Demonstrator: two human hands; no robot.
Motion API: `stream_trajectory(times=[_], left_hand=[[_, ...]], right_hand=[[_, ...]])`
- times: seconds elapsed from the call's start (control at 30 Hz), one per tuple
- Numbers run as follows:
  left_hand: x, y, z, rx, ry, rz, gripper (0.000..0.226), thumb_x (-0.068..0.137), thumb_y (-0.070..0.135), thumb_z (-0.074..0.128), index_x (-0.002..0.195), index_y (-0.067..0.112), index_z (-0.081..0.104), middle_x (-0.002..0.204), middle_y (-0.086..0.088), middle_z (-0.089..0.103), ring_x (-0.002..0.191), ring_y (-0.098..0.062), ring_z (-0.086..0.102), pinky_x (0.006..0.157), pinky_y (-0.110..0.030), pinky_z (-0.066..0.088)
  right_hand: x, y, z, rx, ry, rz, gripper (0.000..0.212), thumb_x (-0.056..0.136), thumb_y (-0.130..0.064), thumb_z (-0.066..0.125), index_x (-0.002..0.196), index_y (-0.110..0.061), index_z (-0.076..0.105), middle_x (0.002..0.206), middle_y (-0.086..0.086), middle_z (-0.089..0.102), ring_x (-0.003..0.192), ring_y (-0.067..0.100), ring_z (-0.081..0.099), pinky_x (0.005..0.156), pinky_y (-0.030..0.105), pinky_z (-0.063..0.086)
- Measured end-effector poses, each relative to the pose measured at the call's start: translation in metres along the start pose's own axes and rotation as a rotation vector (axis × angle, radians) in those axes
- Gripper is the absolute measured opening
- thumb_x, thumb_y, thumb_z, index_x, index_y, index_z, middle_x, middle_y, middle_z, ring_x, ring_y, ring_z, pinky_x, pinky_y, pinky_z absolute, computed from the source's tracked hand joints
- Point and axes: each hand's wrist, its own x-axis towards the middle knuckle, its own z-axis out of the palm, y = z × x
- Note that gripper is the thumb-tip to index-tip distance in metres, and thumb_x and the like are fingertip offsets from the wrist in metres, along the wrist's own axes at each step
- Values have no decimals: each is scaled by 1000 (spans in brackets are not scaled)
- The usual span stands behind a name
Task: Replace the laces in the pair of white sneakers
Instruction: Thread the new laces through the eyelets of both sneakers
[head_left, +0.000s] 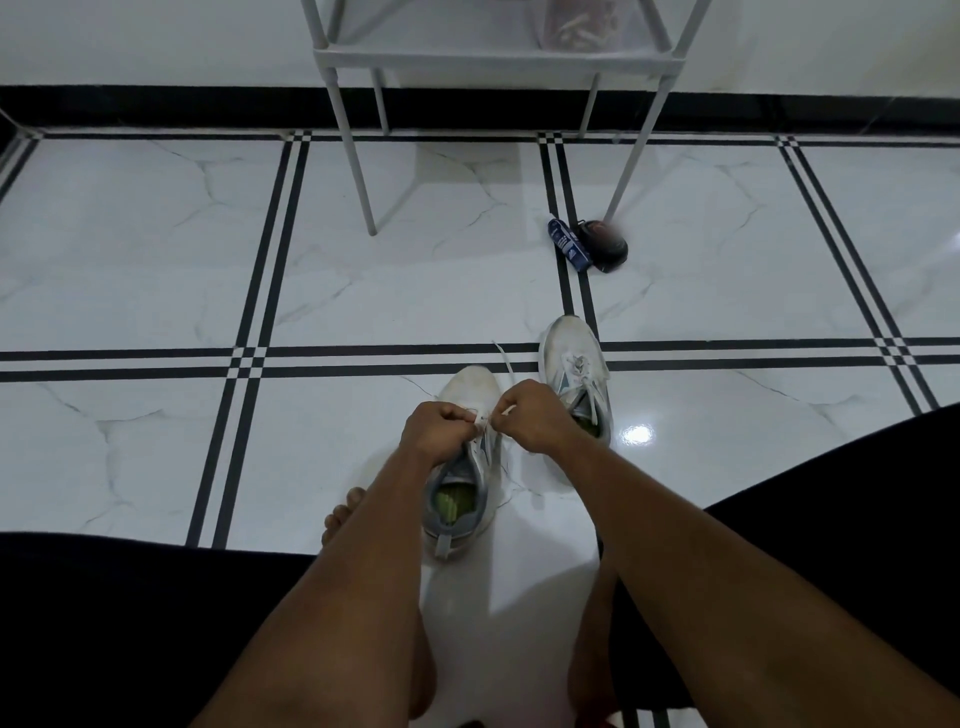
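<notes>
Directly before the seated person, on the marble-patterned floor tiles (156, 270), stands the near white sneaker (467, 467), toe pointing away, heel loop toward the camera, green insole showing in the mouth. Both hands work over its eyelet rows: the left hand (439, 434) and the right hand (532, 415) are each curled into a tight pinch on the white lace (505, 359), whose free end trails past the toe. The second white sneaker (574, 374) sits just beyond and to the right of the near sneaker, apart from it, with lace loose in its eyelets. Judgement: the lace is light, limp and flat, and it will twist or slip from fingertips; hold it close to the tip for threading. The shoe is light and soft-walled, likely to slide on the glossy tile unless steadied at the collar or tongue. Well beyond the near sneaker, by a leg of the white metal rack (358, 166), lie a blue packet (569, 243) and a dark bundle (602, 245) touching it. Print shows on the packet but is too small to read; no brand is legible on either sneaker.
</notes>
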Motion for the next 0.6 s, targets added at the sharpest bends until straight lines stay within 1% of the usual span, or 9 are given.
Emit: stream_trajectory(times=[0.1, 0.2, 0.27, 0.33, 0.4, 0.47, 0.53, 0.57, 0.6], left_hand=[[0, 0, 0, 4, 0, 0, 15, 78, 18, 87, 91, 20, 82, 95, 8, 76, 95, -12, 69, 93, -32, 56], [0, 0, 1, -5, 1, -7, 15, 76, 17, 88, 89, 22, 82, 95, 8, 76, 94, -12, 69, 94, -33, 57], [2, -1, 1, 12, 1, 3, 16, 75, 18, 88, 89, 23, 83, 96, 9, 77, 95, -12, 69, 95, -33, 57], [3, 2, 2, 40, -7, 12, 14, 79, 18, 83, 92, 22, 85, 98, 6, 78, 98, -15, 70, 96, -36, 57], [5, 4, 3, 54, -14, 3, 15, 82, 13, 75, 92, 15, 85, 97, -4, 79, 98, -24, 71, 94, -43, 60], [4, 5, 2, 46, -28, -2, 21, 83, 6, 68, 93, 12, 85, 99, -7, 79, 98, -26, 71, 92, -42, 59], [3, 5, 2, 51, -36, 18, 27, 87, 2, 64, 99, 14, 85, 101, -1, 77, 99, -21, 68, 94, -35, 56], [3, 4, 2, 44, -34, 16, 29, 88, 1, 62, 101, 16, 84, 100, 0, 75, 97, -20, 67, 94, -34, 55], [3, 5, 1, 18, -31, -1, 31, 90, 0, 59, 101, 16, 83, 97, -1, 74, 91, -20, 66, 92, -35, 56]], right_hand=[[1, 0, 2, -28, 20, -15, 10, 88, -23, 81, 87, -13, 82, 91, -1, 71, 70, 8, 61, 60, 23, 45], [2, -3, 1, -81, 1, -56, 10, 89, -24, 80, 89, -14, 82, 91, 1, 70, 86, 17, 67, 76, 27, 50], [3, -6, 0, -121, -26, -89, 11, 90, -22, 78, 92, -13, 84, 96, 5, 73, 91, 21, 68, 82, 32, 54], [4, -9, 0, -170, -43, -107, 13, 90, -20, 75, 93, -12, 84, 99, 8, 75, 94, 23, 69, 85, 35, 56], [6, -7, 3, -197, -43, -110, 13, 91, -21, 74, 92, -12, 85, 97, 8, 77, 94, 25, 70, 86, 38, 57], [4, -3, 6, -206, -26, -100, 17, 95, -24, 72, 93, -14, 85, 97, 7, 75, 94, 26, 70, 84, 38, 57], [1, -2, 9, -234, -14, -115, 22, 99, -30, 68, 94, -17, 84, 104, 6, 67, 97, 29, 69, 81, 38, 56], [-1, -2, 10, -276, -27, -118, 24, 101, -35, 65, 99, -19, 83, 112, 6, 61, 106, 31, 66, 85, 40, 55], [-3, -4, 11, -337, -57, -112, 27, 103, -39, 61, 114, -24, 79, 127, 7, 55, 122, 33, 58, 97, 44, 51]])
